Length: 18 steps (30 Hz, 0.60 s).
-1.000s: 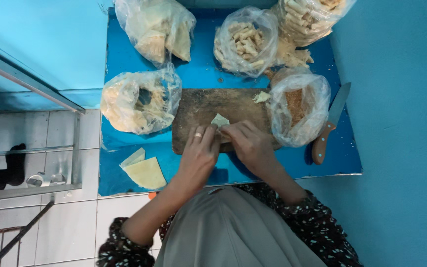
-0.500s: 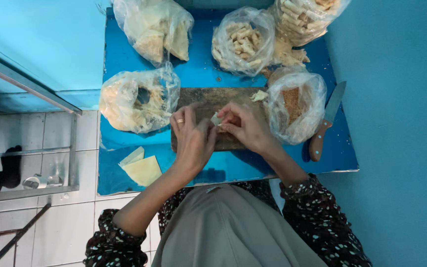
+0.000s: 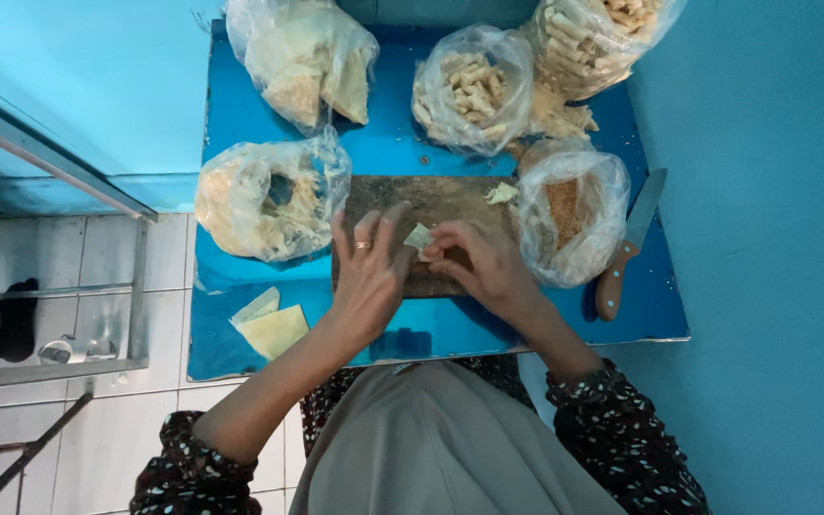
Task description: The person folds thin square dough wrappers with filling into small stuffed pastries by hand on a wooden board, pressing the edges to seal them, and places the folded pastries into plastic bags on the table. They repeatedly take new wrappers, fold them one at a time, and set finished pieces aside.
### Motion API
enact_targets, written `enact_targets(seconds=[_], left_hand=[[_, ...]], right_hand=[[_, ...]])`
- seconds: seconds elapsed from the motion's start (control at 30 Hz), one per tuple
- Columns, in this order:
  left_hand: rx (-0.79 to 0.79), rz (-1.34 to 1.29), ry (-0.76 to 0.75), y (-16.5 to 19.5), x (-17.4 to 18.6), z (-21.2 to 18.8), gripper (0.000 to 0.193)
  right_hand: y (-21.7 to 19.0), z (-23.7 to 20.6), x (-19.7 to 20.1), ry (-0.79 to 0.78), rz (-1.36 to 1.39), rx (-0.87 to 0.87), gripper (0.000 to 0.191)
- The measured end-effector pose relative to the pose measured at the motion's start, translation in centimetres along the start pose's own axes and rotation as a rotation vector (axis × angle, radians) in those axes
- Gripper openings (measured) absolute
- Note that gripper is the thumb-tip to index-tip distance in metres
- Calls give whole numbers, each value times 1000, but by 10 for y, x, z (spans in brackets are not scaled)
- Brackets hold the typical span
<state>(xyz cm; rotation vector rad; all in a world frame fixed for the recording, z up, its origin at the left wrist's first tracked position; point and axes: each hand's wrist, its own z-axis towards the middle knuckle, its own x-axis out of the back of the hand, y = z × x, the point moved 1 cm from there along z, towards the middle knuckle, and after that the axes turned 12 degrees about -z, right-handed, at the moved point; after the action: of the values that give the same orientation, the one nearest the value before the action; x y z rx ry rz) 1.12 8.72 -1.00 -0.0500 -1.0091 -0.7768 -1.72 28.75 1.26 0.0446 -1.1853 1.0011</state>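
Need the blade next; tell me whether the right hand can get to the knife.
Probably yes: the knife lies uncovered on the blue table, but the right hand holds a wrapper piece, and a crumb bag sits between.

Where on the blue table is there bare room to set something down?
Bare blue table shows between the two far bags, along the near edge beside the pale wrapper sheets, and between knife and right edge. The cutting board, under both hands, and the far right corner with its bags are crowded.
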Motion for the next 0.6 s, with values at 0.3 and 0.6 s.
enact_targets(seconds=[0.3,0.6], left_hand=[[254,-386,166,-2,-1,16,9],[47,-158,103,-3,3,9,15]], right_hand=[[21,23,-14,-157,217,-399,20],[12,18,-23,-19,204,-326,18]])
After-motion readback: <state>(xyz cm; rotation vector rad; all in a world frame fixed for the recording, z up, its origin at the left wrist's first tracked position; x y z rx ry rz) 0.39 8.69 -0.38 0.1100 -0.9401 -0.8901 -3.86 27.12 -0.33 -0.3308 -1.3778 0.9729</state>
